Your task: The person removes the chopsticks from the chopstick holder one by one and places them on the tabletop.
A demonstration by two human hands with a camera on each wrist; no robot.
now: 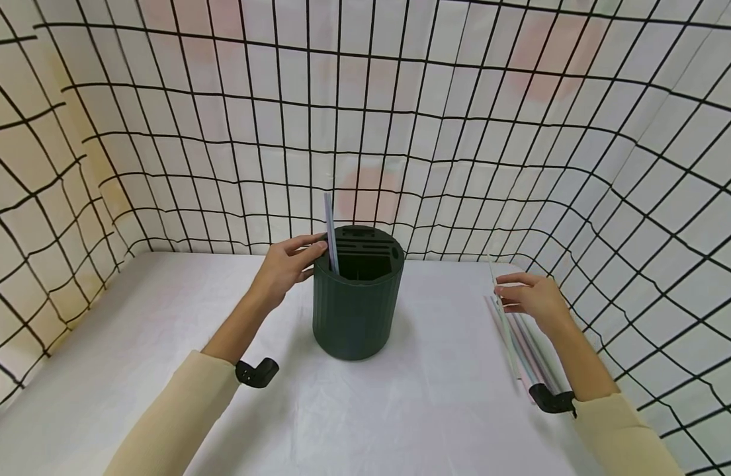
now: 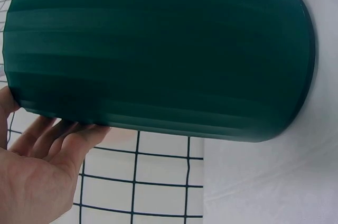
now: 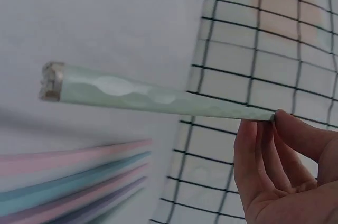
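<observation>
The pale green stick (image 3: pixel 132 93), at right in the head view, is pinched near one end by the right hand (image 1: pixel 536 299), while the left hand's (image 1: pixel 284 268) relaxed fingers touch the central slotted holder (image 1: pixel 354 317), we think to steady it.

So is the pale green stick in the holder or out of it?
Out. The right hand pinches the pale green stick near the other sticks, well apart from the dark green holder.
</observation>
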